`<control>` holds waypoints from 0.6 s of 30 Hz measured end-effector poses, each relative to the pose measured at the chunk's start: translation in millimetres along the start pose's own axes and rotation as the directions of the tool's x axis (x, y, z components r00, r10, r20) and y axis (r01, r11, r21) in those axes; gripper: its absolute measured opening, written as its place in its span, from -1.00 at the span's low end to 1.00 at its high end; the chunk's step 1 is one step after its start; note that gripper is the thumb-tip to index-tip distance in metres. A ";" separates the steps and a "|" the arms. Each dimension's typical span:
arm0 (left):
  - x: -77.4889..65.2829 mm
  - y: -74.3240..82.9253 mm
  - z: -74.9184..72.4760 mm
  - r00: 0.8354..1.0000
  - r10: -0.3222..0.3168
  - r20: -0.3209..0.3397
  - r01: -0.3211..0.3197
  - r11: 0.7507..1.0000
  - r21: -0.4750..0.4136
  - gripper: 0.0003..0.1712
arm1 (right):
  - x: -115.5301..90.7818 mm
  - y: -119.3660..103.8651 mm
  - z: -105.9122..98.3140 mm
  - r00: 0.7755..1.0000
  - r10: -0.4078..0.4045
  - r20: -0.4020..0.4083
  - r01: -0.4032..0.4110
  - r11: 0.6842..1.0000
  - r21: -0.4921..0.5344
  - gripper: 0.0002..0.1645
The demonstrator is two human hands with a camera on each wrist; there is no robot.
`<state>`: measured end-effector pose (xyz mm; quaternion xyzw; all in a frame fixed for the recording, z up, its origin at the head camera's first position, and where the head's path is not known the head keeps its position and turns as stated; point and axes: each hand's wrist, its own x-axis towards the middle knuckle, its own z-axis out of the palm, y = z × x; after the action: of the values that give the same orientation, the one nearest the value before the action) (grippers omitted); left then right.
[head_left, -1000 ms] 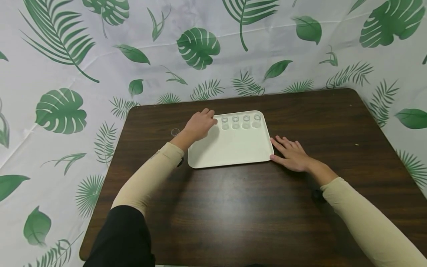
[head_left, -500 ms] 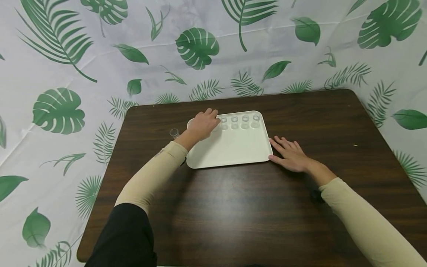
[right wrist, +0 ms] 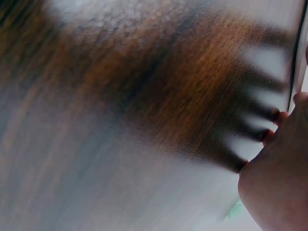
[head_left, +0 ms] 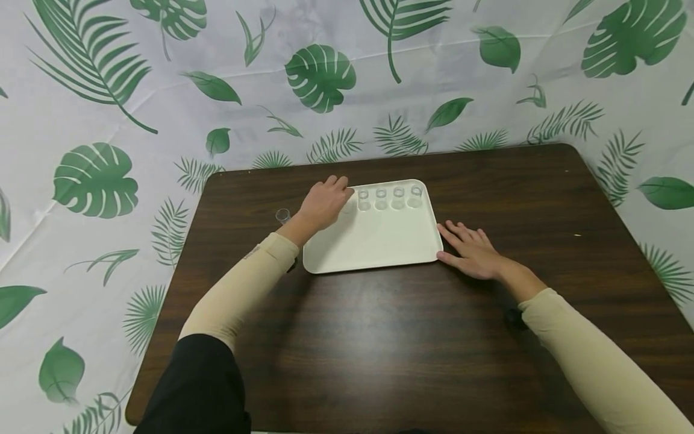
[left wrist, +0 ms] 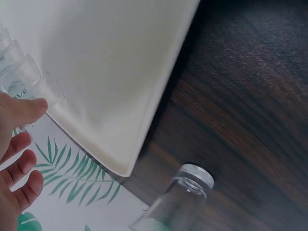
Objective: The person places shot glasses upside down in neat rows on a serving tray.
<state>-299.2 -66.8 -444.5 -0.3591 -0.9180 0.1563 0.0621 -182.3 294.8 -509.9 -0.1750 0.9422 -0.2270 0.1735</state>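
Observation:
My left hand (head_left: 324, 204) reaches over the back left of a white tray (head_left: 374, 241). Thumb and fingertip seem to pinch a clear shot glass (left wrist: 55, 91), partly hidden by the thumb in the left wrist view; the other fingers curl loosely. Several like shot glasses (head_left: 381, 198) stand in a row along the tray's back edge, to the right of that hand. Another shot glass (head_left: 282, 216) stands on the table left of the tray, partly behind the left wrist. With fingers spread, my right hand (head_left: 473, 252) rests on the table, fingertips against the tray's right edge.
The tray lies on a dark wooden table (head_left: 368, 343), toward its back. Behind it hangs a white cloth (head_left: 255, 114) printed with green leaves. A small pale speck (head_left: 577, 235) lies on the table at the right.
My left hand shifts slightly right, then back left, and the shot glass at its fingertips moves left with it. The right hand stays against the tray.

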 end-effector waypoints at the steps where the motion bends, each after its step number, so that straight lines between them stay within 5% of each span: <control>1: -1.1 -1.4 -0.3 1.000 -0.011 0.000 0.011 1.000 -0.008 -0.69 | 0.1 -0.1 -0.2 1.000 -0.001 -0.001 0.001 1.000 0.001 -0.03; 9: -14.6 -14.1 -6.5 0.995 -0.095 -0.008 0.094 0.993 -0.065 -0.18 | 0.4 -1.3 -2.1 1.000 -0.002 -0.002 0.002 1.000 -0.004 -0.03; 18: -42.9 -32.2 -11.8 0.971 -0.217 -0.103 0.202 0.970 -0.137 -0.13 | -0.4 -4.7 -1.2 1.000 -0.002 -0.003 0.002 1.000 -0.004 -0.03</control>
<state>-285.6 -115.4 -422.8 -0.2718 -0.9536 0.0696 0.1093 -181.3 291.4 -506.6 -0.1761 0.9427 -0.2256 0.1716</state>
